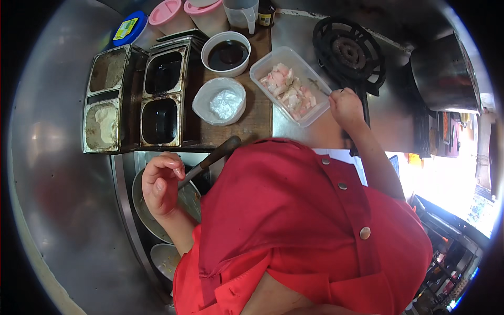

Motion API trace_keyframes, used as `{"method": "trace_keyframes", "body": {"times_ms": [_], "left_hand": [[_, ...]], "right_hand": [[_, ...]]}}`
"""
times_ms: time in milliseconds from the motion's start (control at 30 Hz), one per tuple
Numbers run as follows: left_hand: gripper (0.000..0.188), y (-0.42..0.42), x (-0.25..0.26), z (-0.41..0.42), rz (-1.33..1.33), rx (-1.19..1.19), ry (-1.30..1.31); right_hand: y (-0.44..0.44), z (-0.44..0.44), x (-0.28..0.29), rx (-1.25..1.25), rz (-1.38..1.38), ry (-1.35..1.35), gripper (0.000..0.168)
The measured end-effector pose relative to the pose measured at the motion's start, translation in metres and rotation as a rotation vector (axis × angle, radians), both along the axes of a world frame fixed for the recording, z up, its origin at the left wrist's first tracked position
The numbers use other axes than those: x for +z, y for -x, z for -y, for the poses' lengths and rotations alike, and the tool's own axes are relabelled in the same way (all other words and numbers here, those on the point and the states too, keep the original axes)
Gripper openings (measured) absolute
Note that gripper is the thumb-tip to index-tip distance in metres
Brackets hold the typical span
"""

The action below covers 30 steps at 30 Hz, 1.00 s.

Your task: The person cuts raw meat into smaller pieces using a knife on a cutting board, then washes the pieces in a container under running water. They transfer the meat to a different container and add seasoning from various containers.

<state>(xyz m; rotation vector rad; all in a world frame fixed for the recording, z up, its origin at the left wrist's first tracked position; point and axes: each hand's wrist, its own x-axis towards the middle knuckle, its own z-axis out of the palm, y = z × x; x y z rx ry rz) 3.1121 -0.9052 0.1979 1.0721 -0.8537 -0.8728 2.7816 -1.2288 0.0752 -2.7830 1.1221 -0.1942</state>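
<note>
My right hand (347,108) grips the near right corner of a clear plastic container (263,91) that holds pieces of raw pale pink meat (290,89). My left hand (162,184) is raised at the counter's front edge with curled, wet-looking fingers and nothing seen in it. Beside it slants a long dark handle (220,151) that runs down to a wok-like pan (147,214). Left of the container stand a bowl lined with a clear plastic bag (224,103) and a white tub of dark liquid (228,55).
Metal inserts stand at the left, one with white powder (105,125), two with dark contents (160,122). Pink-lidded tubs (165,15), a blue-lidded tub (132,29) and a measuring jug (240,13) are behind. A gas burner (348,51) and a large steel pot (445,75) lie right.
</note>
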Motion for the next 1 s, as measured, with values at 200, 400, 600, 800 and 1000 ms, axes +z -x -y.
{"method": "trace_keyframes", "body": {"times_ms": [200,400,600,800,1000], "left_hand": [[0.045,0.002,0.005,-0.006,0.011,0.047,-0.003],[0.047,0.005,0.002,-0.040,-0.029,0.183,-0.008],[0.045,-0.001,0.013,-0.046,-0.032,0.285,0.031],[0.047,0.009,0.025,-0.050,0.045,0.358,-0.022],[0.047,-0.001,0.007,-0.106,-0.092,0.549,-0.020]], "right_hand": [[-0.027,0.022,-0.011,0.071,0.008,0.178,0.011],[-0.087,0.042,-0.007,0.122,0.164,0.148,0.012],[-0.325,0.012,0.100,0.374,0.648,-0.164,0.022],[-0.531,-0.013,0.115,0.400,0.437,-0.348,0.049],[-0.464,0.065,0.153,0.116,0.943,0.429,0.044]]}}
